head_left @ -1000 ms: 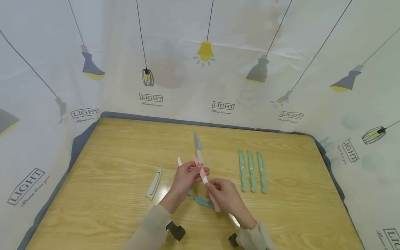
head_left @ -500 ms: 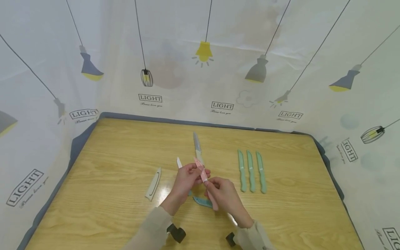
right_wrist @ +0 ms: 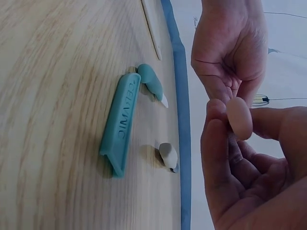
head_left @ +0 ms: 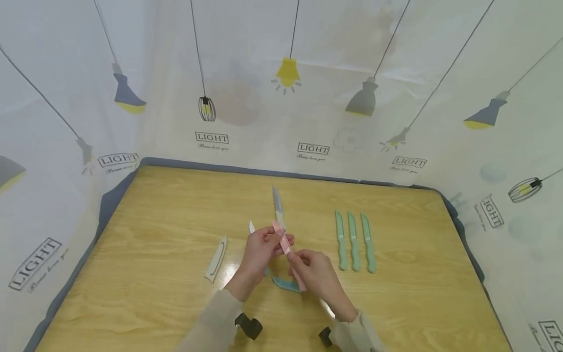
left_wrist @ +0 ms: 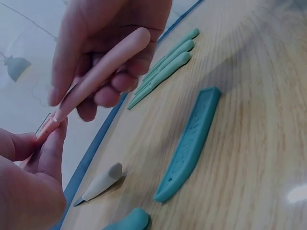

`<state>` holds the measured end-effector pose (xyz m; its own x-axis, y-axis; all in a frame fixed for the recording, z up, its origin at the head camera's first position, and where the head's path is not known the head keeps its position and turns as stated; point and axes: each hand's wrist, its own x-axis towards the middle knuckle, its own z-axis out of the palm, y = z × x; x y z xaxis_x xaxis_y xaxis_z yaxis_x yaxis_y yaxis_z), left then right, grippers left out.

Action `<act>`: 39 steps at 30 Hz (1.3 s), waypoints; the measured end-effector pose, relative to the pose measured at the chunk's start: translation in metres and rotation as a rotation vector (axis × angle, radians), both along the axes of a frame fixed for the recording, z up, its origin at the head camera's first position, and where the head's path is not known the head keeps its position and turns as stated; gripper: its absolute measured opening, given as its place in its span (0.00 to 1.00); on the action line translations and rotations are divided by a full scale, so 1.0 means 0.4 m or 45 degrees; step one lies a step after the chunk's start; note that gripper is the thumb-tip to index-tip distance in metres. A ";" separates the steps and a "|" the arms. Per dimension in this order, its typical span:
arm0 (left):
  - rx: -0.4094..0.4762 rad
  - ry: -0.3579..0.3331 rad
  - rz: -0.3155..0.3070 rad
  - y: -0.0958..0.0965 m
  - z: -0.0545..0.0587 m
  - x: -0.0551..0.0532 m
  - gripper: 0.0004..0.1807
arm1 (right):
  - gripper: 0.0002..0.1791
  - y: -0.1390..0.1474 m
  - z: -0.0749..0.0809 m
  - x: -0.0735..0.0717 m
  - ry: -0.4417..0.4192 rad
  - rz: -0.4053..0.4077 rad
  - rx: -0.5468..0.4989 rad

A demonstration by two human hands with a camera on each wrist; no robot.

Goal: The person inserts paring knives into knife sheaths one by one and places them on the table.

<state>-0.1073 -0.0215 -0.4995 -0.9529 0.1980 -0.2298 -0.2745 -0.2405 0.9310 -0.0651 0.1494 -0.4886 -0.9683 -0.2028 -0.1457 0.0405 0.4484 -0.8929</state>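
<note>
My left hand (head_left: 259, 250) pinches a pink blade sheath (head_left: 278, 229) between thumb and fingers, above the middle of the table. My right hand (head_left: 320, 277) grips the handle of a pink knife (head_left: 301, 282), its blade inside the sheath. In the head view, a small pale strip shows where handle and sheath meet. The left wrist view has the pink knife's handle (left_wrist: 103, 72) slanting up to its rounded end. From the right wrist, that handle is seen end-on, held between thumb and fingers.
Under the hands lie a teal sheath (head_left: 286, 284) and a teal-handled knife with a white blade (head_left: 251, 227), partly hidden. Beyond them is a cream-handled knife (head_left: 277, 201) with a grey blade. A cream sheath (head_left: 216, 259) lies left; three green knives (head_left: 355, 242) lie right.
The white blade that showed between pink handle and sheath has slid into the sheath, leaving only a small strip. The right hand has shifted slightly towards the left hand.
</note>
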 end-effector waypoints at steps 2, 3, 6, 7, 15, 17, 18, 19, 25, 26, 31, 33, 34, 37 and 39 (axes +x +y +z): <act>-0.007 0.004 0.023 0.000 0.002 -0.004 0.21 | 0.23 0.002 0.000 0.001 0.016 0.013 0.006; -0.007 -0.003 0.035 0.000 0.002 -0.005 0.21 | 0.22 0.003 -0.001 0.002 0.022 0.016 0.005; -0.009 -0.024 0.042 0.007 -0.003 0.002 0.21 | 0.21 0.006 -0.003 0.008 0.036 0.022 -0.003; -0.012 -0.030 0.042 0.010 -0.006 0.005 0.21 | 0.21 0.007 -0.003 0.011 0.033 0.020 -0.006; -0.027 -0.028 0.004 0.023 -0.011 0.011 0.21 | 0.20 0.013 -0.002 0.025 -0.007 -0.001 -0.031; -0.034 -0.022 -0.008 0.021 -0.010 0.008 0.21 | 0.20 0.013 -0.001 0.025 0.015 0.009 0.006; -0.040 -0.018 -0.011 0.019 -0.010 0.007 0.21 | 0.20 0.013 -0.002 0.025 0.033 0.015 0.036; -0.043 -0.018 -0.013 0.018 -0.010 0.006 0.21 | 0.20 0.013 -0.001 0.024 0.059 0.021 0.070; -0.071 -0.010 -0.008 0.019 -0.011 0.005 0.19 | 0.14 0.011 -0.002 0.026 0.204 -0.004 0.292; -0.075 -0.001 -0.007 0.021 -0.011 0.004 0.19 | 0.13 0.011 -0.002 0.026 0.218 -0.012 0.322; -0.063 0.015 0.005 0.031 -0.011 0.002 0.20 | 0.10 0.005 0.004 0.022 0.256 -0.027 0.433; -0.060 0.021 0.007 0.030 -0.014 0.001 0.20 | 0.10 0.006 0.005 0.019 0.247 -0.038 0.458; -0.074 0.032 0.001 0.028 -0.015 0.000 0.20 | 0.10 0.007 0.005 0.016 0.233 -0.048 0.468; -0.096 0.037 -0.005 0.015 -0.019 0.000 0.20 | 0.11 0.019 0.003 0.010 0.221 -0.089 0.505; -0.125 0.047 -0.008 0.001 -0.020 0.000 0.19 | 0.11 0.031 0.000 0.005 0.218 -0.123 0.534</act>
<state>-0.1072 -0.0209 -0.5074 -0.9597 0.1825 -0.2135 -0.2412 -0.1460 0.9594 -0.0632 0.1616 -0.4886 -0.9971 -0.0684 -0.0326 -0.0324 0.7740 -0.6324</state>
